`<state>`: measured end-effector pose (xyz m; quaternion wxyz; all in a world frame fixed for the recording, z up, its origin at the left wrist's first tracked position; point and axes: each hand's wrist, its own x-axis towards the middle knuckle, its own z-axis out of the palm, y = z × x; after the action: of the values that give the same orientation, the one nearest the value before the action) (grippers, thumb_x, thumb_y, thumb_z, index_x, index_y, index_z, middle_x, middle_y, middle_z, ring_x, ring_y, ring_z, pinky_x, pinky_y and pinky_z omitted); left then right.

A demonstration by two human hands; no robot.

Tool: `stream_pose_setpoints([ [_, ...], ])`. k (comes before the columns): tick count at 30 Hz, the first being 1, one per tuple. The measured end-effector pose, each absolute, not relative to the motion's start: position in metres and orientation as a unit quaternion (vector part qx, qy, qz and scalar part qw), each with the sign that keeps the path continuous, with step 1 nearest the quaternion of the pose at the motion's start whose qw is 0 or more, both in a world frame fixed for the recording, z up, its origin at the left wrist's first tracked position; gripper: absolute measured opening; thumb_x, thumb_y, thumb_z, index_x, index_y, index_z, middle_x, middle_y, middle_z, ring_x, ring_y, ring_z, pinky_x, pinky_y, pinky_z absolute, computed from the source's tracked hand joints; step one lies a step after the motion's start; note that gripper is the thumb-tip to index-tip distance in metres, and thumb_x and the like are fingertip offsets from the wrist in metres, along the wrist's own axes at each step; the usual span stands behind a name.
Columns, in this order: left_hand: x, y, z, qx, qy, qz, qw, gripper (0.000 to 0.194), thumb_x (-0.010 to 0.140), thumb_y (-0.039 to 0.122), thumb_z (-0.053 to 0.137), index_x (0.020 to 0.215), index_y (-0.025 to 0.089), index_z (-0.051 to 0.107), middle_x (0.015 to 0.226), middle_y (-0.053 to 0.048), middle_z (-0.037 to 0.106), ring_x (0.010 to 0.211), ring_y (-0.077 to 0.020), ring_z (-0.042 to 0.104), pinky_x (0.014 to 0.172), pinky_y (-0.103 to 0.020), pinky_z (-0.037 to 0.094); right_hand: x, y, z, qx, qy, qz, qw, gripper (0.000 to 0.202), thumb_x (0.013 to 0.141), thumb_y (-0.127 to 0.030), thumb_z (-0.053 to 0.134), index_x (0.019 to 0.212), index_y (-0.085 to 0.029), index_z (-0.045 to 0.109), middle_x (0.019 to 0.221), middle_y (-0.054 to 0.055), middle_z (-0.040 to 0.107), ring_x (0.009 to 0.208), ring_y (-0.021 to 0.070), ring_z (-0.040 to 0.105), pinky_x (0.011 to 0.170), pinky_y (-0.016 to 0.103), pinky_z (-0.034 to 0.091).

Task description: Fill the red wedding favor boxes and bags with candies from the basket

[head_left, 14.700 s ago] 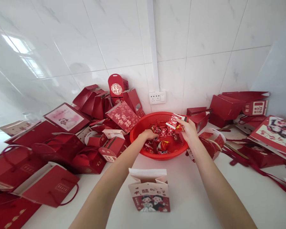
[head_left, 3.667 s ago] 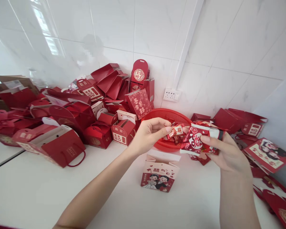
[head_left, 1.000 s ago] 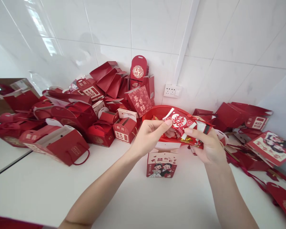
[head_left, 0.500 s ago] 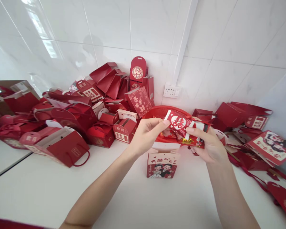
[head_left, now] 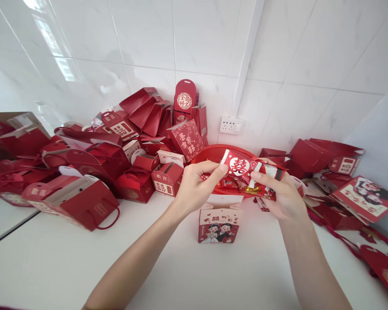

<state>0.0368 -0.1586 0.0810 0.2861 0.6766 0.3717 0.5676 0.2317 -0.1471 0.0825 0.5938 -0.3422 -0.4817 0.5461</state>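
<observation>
You're handling the red packet (head_left: 239, 167) between both grips: your left hand (head_left: 195, 187) pinches one end, your right hand (head_left: 287, 196) the other, clutching more wrappers (head_left: 269, 171). Shifting it calls for both hands together, above the upright box (head_left: 218, 230).

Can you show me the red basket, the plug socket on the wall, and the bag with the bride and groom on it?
Red basket (head_left: 229, 150): head view, far inner wall.
Plug socket (head_left: 228, 125): head view, middle of its plate.
Bride-and-groom bag (head_left: 217, 232): head view, printed front.
</observation>
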Motion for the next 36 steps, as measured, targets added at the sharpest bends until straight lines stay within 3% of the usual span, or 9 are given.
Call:
stream_pose_setpoints([
  [8, 0.039, -0.159, 0.077, 0.678, 0.390, 0.576, 0.237, 0.042, 0.096, 0.041, 0.058, 0.062, 0.016, 0.055, 0.061, 0.001, 0.047, 0.062, -0.0121, 0.041, 0.059, -0.025, 0.036, 0.228, -0.149, 0.085, -0.336, -0.481, 0.551, 0.593, 0.044, 0.058, -0.030, 0.094, 0.095, -0.026, 0.070, 0.094, 0.002, 0.078, 0.093, 0.0271, 0.075, 0.092, 0.046, 0.060],
  [12, 0.040, -0.159, 0.079, 0.657, 0.385, 0.590, 0.267, 0.039, 0.094, 0.043, 0.060, 0.066, 0.016, 0.063, 0.064, 0.000, 0.059, 0.064, -0.0136, 0.052, 0.060, -0.024, 0.042, 0.227, -0.151, 0.082, -0.336, -0.503, 0.541, 0.584, 0.053, 0.055, -0.026, 0.096, 0.100, -0.027, 0.069, 0.093, 0.001, 0.077, 0.090, 0.0261, 0.074, 0.088, 0.045, 0.061],
  [18, 0.038, -0.154, 0.078, 0.621, 0.329, 0.574, 0.420, 0.041, 0.089, 0.053, 0.066, 0.072, 0.016, 0.074, 0.073, -0.005, 0.074, 0.070, -0.0170, 0.065, 0.065, -0.025, 0.051, 0.228, -0.153, 0.085, -0.330, -0.506, 0.538, 0.588, 0.060, 0.055, -0.026, 0.095, 0.108, -0.029, 0.068, 0.094, 0.002, 0.077, 0.092, 0.0280, 0.074, 0.090, 0.048, 0.060],
  [23, 0.038, -0.153, 0.078, 0.610, 0.314, 0.584, 0.434, 0.037, 0.088, 0.049, 0.070, 0.073, 0.015, 0.075, 0.075, -0.005, 0.075, 0.073, -0.0164, 0.067, 0.073, -0.026, 0.054, 0.231, -0.152, 0.087, -0.329, -0.504, 0.540, 0.588, 0.054, 0.053, -0.024, 0.095, 0.100, -0.028, 0.069, 0.092, 0.000, 0.077, 0.089, 0.0258, 0.074, 0.087, 0.043, 0.060],
  [29, 0.037, -0.154, 0.082, 0.625, 0.282, 0.584, 0.434, 0.027, 0.086, 0.042, 0.075, 0.091, 0.015, 0.076, 0.087, -0.005, 0.076, 0.080, -0.0160, 0.067, 0.076, -0.024, 0.054, 0.242, -0.150, 0.082, -0.344, -0.593, 0.468, 0.558, 0.045, 0.061, -0.029, 0.094, 0.101, -0.028, 0.072, 0.096, 0.001, 0.077, 0.089, 0.0233, 0.072, 0.081, 0.036, 0.058],
  [36, 0.037, -0.150, 0.078, 0.631, 0.288, 0.585, 0.420, 0.032, 0.088, 0.044, 0.073, 0.076, 0.014, 0.068, 0.074, -0.002, 0.066, 0.073, -0.0131, 0.059, 0.070, -0.023, 0.048, 0.241, -0.151, 0.084, -0.341, -0.592, 0.484, 0.547, 0.040, 0.067, -0.035, 0.092, 0.101, -0.028, 0.073, 0.093, 0.000, 0.076, 0.085, 0.0209, 0.072, 0.076, 0.031, 0.057],
])
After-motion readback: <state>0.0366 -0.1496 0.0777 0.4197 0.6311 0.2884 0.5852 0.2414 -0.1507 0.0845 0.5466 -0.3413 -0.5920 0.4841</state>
